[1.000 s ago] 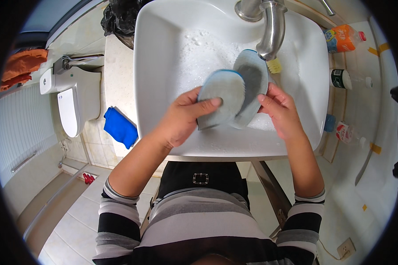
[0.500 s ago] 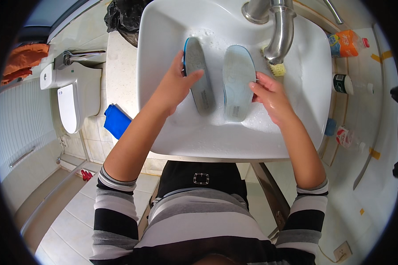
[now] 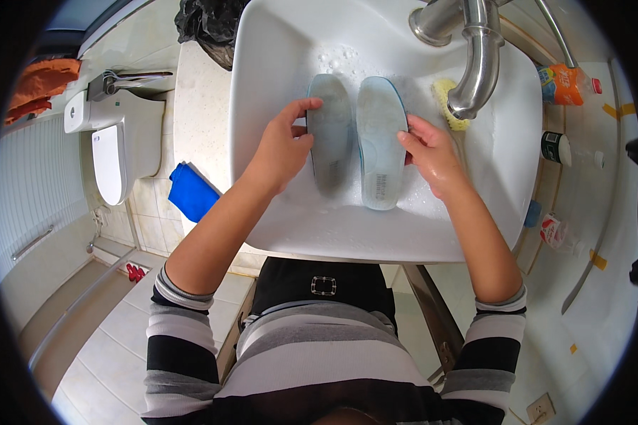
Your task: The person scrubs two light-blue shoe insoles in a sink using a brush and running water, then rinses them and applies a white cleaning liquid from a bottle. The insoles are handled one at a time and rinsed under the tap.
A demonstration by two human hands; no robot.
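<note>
Two greyish-blue shoe insoles are side by side in the white sink point(image 3: 283, 237), heels toward me. The left insole point(image 3: 332, 134) has a darker, dirt-stained face. My left hand point(image 3: 285, 145) is at its outer edge, with fingers bent against the rim. The right insole point(image 3: 381, 142) looks paler, with a printed patch at its heel. My right hand point(image 3: 431, 152) pinches its outer edge, thumb on the face and fingers partly hidden. Suds point(image 3: 337, 60) lie beyond the insoles. A yellow scrubbing brush point(image 3: 449, 103) rests right of them, partly under the faucet.
The metal faucet point(image 3: 478, 57) reaches over the sink's far right. A black plastic bag point(image 3: 209, 32) and a blue cloth point(image 3: 191, 193) are on the left. Bottles, including an orange-labelled one point(image 3: 566, 85), stand along the right. A toilet point(image 3: 120, 142) is farther left.
The left insole has turned its face more toward me, and my left thumb has moved off that face to its edge. The view has shifted slightly; more of the brush shows.
</note>
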